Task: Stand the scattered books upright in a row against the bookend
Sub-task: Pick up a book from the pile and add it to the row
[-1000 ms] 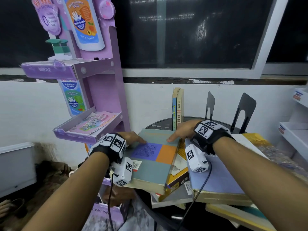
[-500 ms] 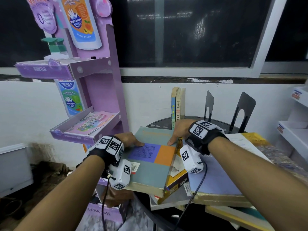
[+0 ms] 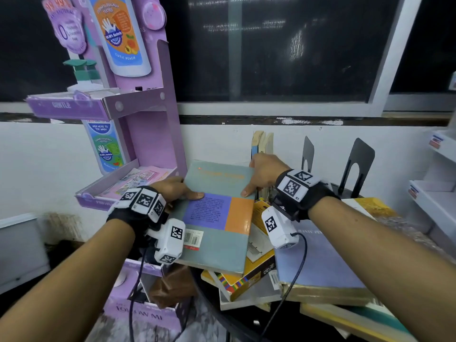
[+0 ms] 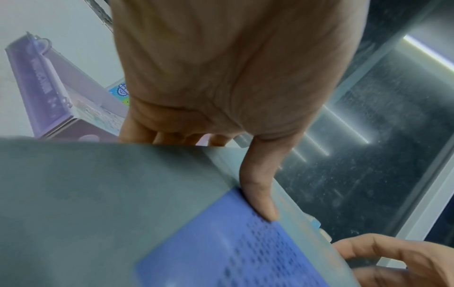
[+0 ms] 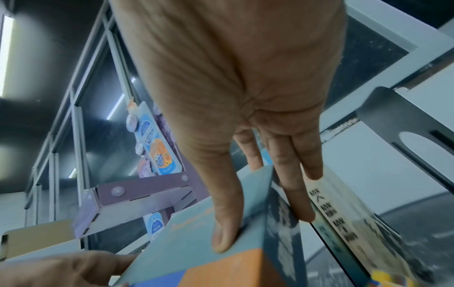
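A thick grey-green book with a purple and orange panel is tilted up off the pile, far end raised. My left hand grips its left edge, thumb on the cover and fingers underneath. My right hand grips its right edge, thumb on top and fingers down the spine side. Two thin books stand upright behind it near the wall. Two black metal bookends stand at the back right. Several more books lie flat in a pile below.
A purple cardboard display stand with shelves rises close on the left. White wall and dark window lie behind. White shelving is at the right edge. A purple box sits below the table's near-left edge.
Both hands have lifted the book's far end higher and drawn it upward. The right hand moved from resting on the cover to gripping the right edge.
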The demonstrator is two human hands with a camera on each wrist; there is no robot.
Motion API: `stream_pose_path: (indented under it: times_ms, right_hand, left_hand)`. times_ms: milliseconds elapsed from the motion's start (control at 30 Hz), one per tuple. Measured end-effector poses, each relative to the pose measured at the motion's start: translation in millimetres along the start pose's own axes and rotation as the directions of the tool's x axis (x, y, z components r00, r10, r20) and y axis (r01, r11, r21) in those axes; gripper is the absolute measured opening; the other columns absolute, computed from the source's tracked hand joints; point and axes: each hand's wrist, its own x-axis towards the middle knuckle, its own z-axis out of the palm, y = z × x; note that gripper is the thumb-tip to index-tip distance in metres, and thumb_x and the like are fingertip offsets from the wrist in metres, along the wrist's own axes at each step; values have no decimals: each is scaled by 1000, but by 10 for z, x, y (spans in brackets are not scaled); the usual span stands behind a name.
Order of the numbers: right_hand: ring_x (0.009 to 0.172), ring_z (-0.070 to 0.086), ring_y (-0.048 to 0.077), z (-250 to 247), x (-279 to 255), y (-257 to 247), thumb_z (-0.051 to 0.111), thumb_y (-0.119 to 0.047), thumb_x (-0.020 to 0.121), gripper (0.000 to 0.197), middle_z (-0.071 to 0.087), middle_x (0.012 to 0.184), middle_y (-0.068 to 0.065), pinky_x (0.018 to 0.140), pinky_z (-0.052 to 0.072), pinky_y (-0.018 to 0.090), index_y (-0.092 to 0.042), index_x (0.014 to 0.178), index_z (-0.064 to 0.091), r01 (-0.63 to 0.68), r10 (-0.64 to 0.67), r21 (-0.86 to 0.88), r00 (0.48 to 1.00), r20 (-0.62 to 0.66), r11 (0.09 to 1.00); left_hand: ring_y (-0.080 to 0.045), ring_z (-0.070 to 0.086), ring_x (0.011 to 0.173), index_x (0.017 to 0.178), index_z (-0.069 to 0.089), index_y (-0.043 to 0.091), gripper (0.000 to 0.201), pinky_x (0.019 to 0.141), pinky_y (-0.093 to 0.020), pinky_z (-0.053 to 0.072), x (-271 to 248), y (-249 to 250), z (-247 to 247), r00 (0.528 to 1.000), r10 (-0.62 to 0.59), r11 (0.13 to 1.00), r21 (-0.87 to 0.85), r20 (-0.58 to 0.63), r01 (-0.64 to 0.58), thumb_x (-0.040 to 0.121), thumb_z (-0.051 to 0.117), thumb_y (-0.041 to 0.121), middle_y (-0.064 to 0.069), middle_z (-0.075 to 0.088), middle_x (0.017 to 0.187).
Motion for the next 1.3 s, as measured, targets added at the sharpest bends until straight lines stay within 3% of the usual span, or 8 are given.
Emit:
stream_pose_path:
  times_ms: [200,333,467,633,800,933,1067,1300]
  right_hand:
    - [105,54,24,-213,-71,-32,91,-17,62,73,53,125,10,79,46,30,-11,122,50,70,-38,154,978,-204,986]
    - [89,54,23,-286,-90,24,92,-17,57,67,59,113,9,68,44,29,-15,111,53,110,-20,244,939,-344,963]
    - [86,54,20,-334,-143,112,92,-22,58,63,60,111,7,57,37,27,-18,108,55,165,5,324,886,-464,932]
    - [105,55,17,-337,-256,205,91,-35,60,65,61,113,-1,74,38,25,-18,113,56,270,-34,365,841,-540,891]
    - [107,54,14,-217,-210,133,91,-39,58,76,52,120,-1,82,48,27,-23,120,51,323,-60,510,883,-465,797]
    - [105,64,21,-126,-214,60,90,-26,65,71,60,116,2,78,59,35,-23,124,49,294,-163,728,955,-248,620]
    - [105,67,21,-87,-206,34,87,-17,68,61,68,115,3,89,57,43,-20,120,56,323,-299,782,937,-183,533]
    - [107,67,28,-186,-337,-5,83,-13,72,50,70,115,9,92,53,52,-16,117,63,368,-456,758,884,-105,539]
  left_hand:
    - [-22,65,91,110,60,18,41,67,-27,48,-135,177,-48,977,150,966,-190,-149,-178,74,80,20,-7,69,106]
    - [-28,62,101,128,40,12,67,82,-39,53,-119,250,37,932,189,876,-375,-310,-303,74,78,2,-10,62,110]
    - [-23,64,87,128,38,12,68,80,-36,56,-114,303,152,890,271,772,-469,-367,-429,73,73,-9,-10,61,103]
    - [-27,64,100,129,40,14,84,88,-43,53,-96,199,234,868,327,656,-571,-373,-493,56,78,-3,-15,60,123]
    - [-28,68,93,125,43,16,72,76,-38,59,-99,119,247,862,322,522,-686,-392,-507,62,74,3,-16,64,120]
    - [-31,66,105,132,46,8,59,84,-41,57,-121,42,290,840,335,442,-717,-426,-539,78,69,18,-16,65,123]
    - [-25,68,100,129,55,8,58,79,-34,57,-127,33,279,844,306,397,-746,-440,-534,80,66,37,-11,69,116]
    - [-27,69,102,132,55,7,65,74,-32,57,-115,103,297,868,261,331,-806,-422,-491,84,59,50,-16,67,119]
